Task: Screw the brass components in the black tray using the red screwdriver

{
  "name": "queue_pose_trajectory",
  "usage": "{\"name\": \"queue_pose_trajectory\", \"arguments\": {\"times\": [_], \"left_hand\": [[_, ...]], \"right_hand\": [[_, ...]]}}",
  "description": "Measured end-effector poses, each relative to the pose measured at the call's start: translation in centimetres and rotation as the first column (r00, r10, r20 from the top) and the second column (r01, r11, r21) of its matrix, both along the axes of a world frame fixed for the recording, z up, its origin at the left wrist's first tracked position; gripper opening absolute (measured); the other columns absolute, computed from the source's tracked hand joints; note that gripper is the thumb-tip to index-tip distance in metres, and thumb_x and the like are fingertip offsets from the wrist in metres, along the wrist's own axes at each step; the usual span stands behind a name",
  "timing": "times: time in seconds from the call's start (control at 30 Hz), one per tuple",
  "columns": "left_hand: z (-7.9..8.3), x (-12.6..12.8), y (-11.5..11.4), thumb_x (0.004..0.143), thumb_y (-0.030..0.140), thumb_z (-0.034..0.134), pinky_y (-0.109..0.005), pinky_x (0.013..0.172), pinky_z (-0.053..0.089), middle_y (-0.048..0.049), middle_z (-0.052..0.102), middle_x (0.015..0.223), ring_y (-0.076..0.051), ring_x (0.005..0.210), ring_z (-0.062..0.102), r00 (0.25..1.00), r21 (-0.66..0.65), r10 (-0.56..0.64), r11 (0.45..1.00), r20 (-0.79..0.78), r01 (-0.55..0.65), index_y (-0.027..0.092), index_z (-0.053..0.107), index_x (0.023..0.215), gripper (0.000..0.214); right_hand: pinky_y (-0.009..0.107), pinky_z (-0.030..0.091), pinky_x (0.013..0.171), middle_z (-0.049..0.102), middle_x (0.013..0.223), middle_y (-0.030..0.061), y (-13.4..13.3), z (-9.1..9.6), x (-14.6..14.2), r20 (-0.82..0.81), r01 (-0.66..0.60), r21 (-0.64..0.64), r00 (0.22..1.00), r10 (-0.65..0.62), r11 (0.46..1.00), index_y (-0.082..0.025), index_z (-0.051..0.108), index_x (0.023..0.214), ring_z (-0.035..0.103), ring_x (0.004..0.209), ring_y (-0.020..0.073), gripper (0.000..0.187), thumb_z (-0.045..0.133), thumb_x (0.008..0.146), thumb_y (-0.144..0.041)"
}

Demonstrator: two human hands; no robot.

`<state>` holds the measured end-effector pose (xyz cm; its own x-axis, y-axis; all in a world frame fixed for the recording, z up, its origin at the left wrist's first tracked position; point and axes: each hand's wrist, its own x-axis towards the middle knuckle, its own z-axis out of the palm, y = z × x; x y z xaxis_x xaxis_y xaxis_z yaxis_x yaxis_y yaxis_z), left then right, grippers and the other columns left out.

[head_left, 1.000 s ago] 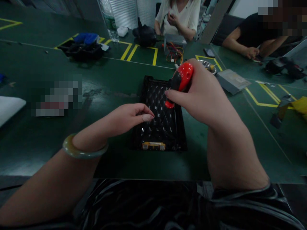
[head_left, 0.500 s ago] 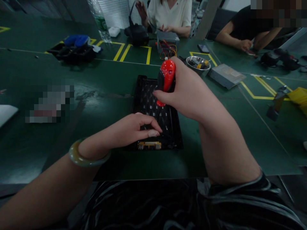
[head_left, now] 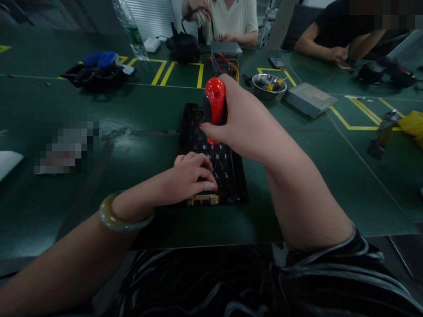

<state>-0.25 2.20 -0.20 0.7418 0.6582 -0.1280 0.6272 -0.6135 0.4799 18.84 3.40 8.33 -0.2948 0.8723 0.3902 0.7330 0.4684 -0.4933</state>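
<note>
Right grip (head_left: 246, 127) clenches a red screwdriver (head_left: 214, 103) upright over the black tray (head_left: 236, 182) lying lengthwise on the desk (head_left: 139, 127), while left hand (head_left: 190, 176), nearer, presses its near end.

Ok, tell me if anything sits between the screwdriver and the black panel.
Nothing visible does. The right hand holds the screwdriver upright over the black panel. The left hand rests on the panel's near end, beside the shaft, which is too dark to trace.

One screwdriver (head_left: 214, 103), one tray (head_left: 238, 176), two hands (head_left: 191, 178).
</note>
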Motion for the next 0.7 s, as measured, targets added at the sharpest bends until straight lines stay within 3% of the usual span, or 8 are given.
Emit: {"name": "queue_pose_trajectory", "arguments": {"times": [0.7], "left_hand": [[0.22,0.52,-0.12,0.093,0.045,0.065,-0.049,0.105,0.026,-0.0016,0.062,0.118,-0.028,0.12,0.05,0.999,-0.075,0.022,0.997,-0.028,-0.024,0.039,0.082,0.097,0.019]], "right_hand": [[0.038,0.047,0.081,0.069,0.106,0.0079,-0.08,0.06,-0.04,0.016,0.009,0.007,1.0,-0.009,1.0,-0.023,0.046,0.103,0.065,0.099,0.0283,0.031,0.067,0.08,-0.024]]}}
